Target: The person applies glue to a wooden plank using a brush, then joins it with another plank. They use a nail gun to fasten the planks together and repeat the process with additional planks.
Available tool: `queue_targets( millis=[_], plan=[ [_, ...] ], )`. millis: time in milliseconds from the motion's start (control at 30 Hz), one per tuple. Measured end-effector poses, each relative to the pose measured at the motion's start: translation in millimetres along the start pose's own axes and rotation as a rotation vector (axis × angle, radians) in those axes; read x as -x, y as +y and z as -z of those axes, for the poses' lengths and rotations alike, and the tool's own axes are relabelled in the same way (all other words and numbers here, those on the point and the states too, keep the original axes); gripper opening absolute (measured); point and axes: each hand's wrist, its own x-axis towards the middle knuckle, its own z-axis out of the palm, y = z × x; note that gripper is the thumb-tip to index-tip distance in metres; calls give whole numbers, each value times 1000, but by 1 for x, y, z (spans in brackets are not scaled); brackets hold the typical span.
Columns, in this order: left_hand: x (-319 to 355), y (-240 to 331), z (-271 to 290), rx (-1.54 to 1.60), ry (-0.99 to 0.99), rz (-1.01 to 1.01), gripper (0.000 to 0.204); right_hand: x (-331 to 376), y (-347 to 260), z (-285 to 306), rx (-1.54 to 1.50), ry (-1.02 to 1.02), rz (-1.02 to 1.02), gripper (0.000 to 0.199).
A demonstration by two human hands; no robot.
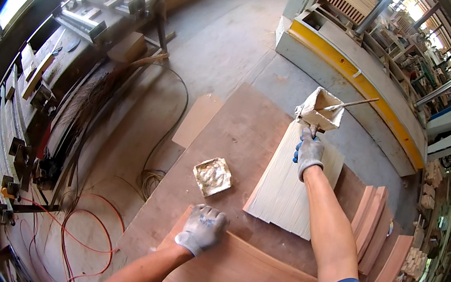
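Observation:
My left hand, in a grey work glove, is closed at the far left edge of a curved reddish wooden board just in front of me. My right hand, in a grey glove with blue on the fingers, reaches forward. Its fingers are closed at the near side of a square pot crusted with pale, glue-like matter; their exact grip is partly hidden. A thin stick leans out of the pot to the right. Under my right hand lie pale wooden strips side by side.
A shallow crusted square tray sits on the brown worktable. Curved wooden pieces stand at its right. Hoses coil on the floor at left, near a cluttered bench. A grey-and-yellow machine stands beyond.

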Motion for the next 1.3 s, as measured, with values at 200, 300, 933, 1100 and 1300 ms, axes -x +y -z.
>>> queue_targets(
  millis=[200,300,933,1100,1300],
  plan=[
    [-3,-3,-7,10,39,-14,13,46,53,4,41,-77,-53,43],
    [-4,-2,-10,7,103,-67,13,97,111,13,132,-54,111,42],
    [-1,-3,-4,-5,78,-60,13,287,114,69,-2,-178,-307,33],
    [-2,-3,-5,-2,30,-35,14,160,170,41,294,-47,127,39],
    [-7,2,-7,-22,54,-55,12,-8,77,17,142,-39,6,46]
  ],
)
